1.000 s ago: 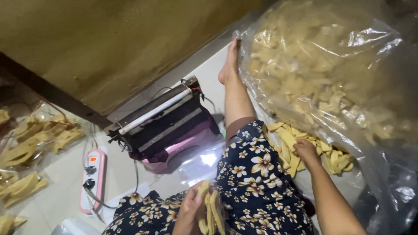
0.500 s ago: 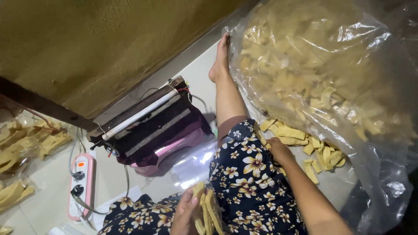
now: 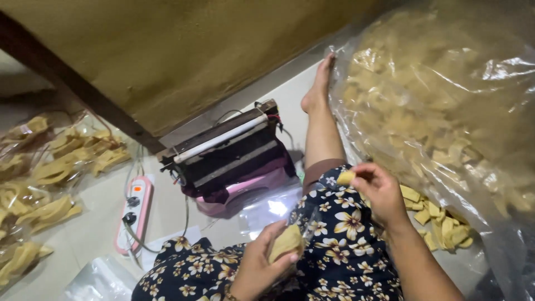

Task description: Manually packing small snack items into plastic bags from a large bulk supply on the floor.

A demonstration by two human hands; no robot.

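Head view: a seated person is seen from above, legs in floral-print trousers (image 3: 340, 239) stretched out along a pale floor (image 3: 95, 212). The left hand (image 3: 262, 267) is held low over the lap; its fingers (image 3: 281, 259) are clenched around a small bunch of yellow chips (image 3: 287, 242), with a clear plastic pouch (image 3: 273, 209) lying just beyond the hand. The right hand (image 3: 379, 192) is raised above the right thigh, and a single chip (image 3: 345, 177) is pinched between its fingertips (image 3: 356, 177). Loose chips in a pile (image 3: 440, 220) are spread on the floor just beside the right leg, under the lower edge of a large clear sack (image 3: 446, 106) packed with the same chips, which fills the right side of the floor. The bare foot (image 3: 319, 89) is touching that sack. A dark heat-sealing machine (image 3: 228, 150) with a white bar on top is placed on the floor beyond the left knee, over a pink base (image 3: 245, 195). A pink and white power strip (image 3: 134, 214) is laid to the left of the machine, cables running from it. Filled clear bags of chips (image 3: 50, 173) are stacked along the left edge of the floor. A brownish wall (image 3: 195, 50) is seen behind the machine.
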